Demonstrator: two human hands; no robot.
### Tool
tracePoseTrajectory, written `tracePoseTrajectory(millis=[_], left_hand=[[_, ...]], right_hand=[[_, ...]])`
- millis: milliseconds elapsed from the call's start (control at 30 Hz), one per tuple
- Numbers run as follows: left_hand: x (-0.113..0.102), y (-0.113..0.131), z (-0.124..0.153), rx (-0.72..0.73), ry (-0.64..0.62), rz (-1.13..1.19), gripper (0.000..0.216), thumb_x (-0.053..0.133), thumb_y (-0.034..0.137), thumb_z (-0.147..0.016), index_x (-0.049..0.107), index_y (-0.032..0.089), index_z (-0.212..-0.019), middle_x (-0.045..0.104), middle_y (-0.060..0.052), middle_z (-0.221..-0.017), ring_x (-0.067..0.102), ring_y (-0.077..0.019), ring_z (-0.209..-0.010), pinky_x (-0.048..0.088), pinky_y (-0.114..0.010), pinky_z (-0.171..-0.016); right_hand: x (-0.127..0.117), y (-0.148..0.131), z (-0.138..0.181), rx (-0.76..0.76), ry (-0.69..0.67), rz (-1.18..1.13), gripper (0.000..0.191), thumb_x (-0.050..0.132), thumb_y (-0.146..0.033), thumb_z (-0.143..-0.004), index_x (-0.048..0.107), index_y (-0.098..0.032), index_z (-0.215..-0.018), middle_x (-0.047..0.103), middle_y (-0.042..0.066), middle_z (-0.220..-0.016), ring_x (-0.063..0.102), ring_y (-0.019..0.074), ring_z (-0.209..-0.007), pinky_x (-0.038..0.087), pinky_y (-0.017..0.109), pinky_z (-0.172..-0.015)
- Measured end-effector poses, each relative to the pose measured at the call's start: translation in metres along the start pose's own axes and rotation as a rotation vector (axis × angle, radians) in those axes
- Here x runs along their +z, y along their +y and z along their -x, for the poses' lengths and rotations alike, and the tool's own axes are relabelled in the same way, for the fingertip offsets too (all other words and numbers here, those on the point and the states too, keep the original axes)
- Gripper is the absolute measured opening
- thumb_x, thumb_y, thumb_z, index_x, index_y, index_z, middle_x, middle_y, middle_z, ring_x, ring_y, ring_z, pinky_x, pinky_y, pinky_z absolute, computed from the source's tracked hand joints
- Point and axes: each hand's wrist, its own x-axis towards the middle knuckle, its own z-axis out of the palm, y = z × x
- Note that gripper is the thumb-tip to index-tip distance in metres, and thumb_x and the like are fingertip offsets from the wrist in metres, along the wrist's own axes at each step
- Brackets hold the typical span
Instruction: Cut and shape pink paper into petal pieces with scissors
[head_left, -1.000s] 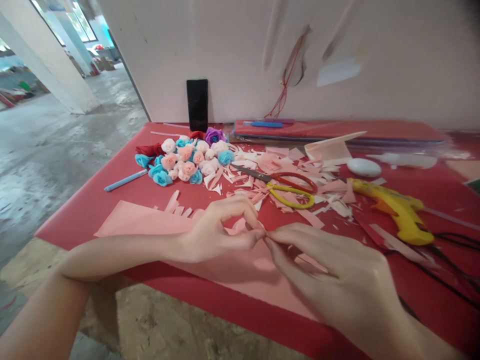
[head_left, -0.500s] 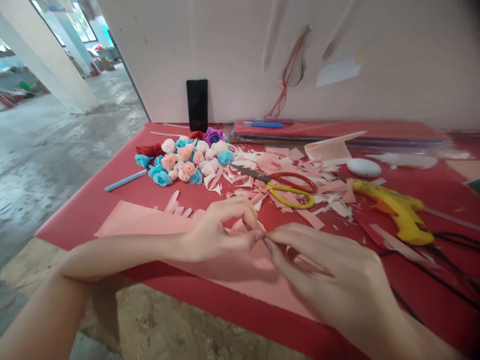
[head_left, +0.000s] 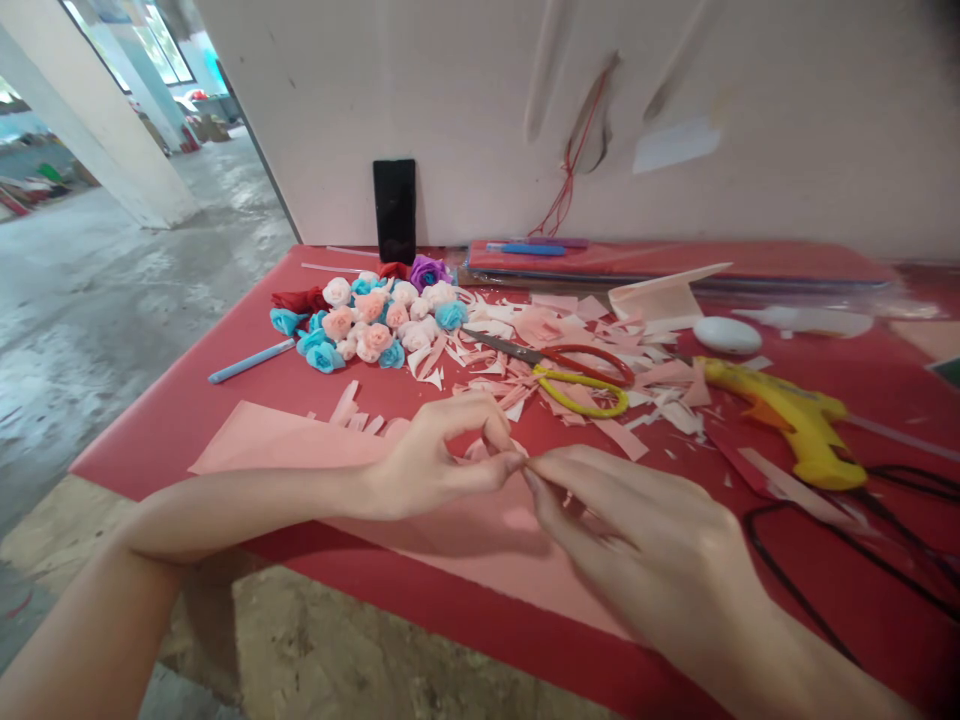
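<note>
We're at a desk (head_left: 187, 420) w/ a red top, pushed up against a pale, scuffed wall (head_left: 465, 110). Bare grey concrete floor (head_left: 112, 300) runs off to our left, worn & stained. A thick white pillar (head_left: 97, 120) stands back there, w/ windows (head_left: 161, 40) beyond letting in daylight. Under the desk edge we see rough, sandy-looking ground (head_left: 322, 650).

Matt pink crepe paper sheet (head_left: 300, 440)
</note>
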Motion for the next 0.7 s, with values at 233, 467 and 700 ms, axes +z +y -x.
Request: tracePoseTrajectory(millis=[233, 467, 700], left_hand=[[0.001, -0.001, 0.001, 0.03, 0.013, 0.007, 0.018, 0.058, 0.011, -0.076, 0.05, 0.016, -0.061, 0.054, 0.002, -0.062, 0.049, -0.0075, -0.061, 0.042, -0.02, -0.059], [0.0, -0.002, -0.001, 0.077, 0.008, -0.032, 0.021, 0.058, 0.014, -0.078, 0.049, 0.017, -0.06, 0.05, 0.003, -0.058, 0.046, -0.008, -0.059, 0.04, -0.021, -0.058], [0.0, -0.001, -0.001, 0.06, 0.013, -0.04, 0.023, 0.058, 0.015, -0.078, 0.048, 0.017, -0.058, 0.05, 0.003, -0.057, 0.046, -0.008, -0.058, 0.04, -0.021, -0.056]], right_hand=[[-0.001, -0.002, -0.005, -0.004, 0.024, -0.012, 0.024, 0.047, -0.01, -0.085, 0.053, -0.016, -0.062, 0.059, -0.001, -0.059, 0.05, 0.0067, -0.05, 0.038, 0.02, -0.053], [-0.002, -0.004, -0.009, 0.009, -0.01, -0.022, 0.026, 0.043, -0.012, -0.087, 0.056, -0.015, -0.065, 0.059, -0.001, -0.059, 0.051, 0.0054, -0.049, 0.038, 0.017, -0.05], [-0.002, -0.002, -0.006, 0.004, -0.039, -0.007, 0.021, 0.044, -0.012, -0.086, 0.055, -0.016, -0.069, 0.063, 0.0, -0.064, 0.056, 0.0083, -0.052, 0.04, 0.02, -0.05]])
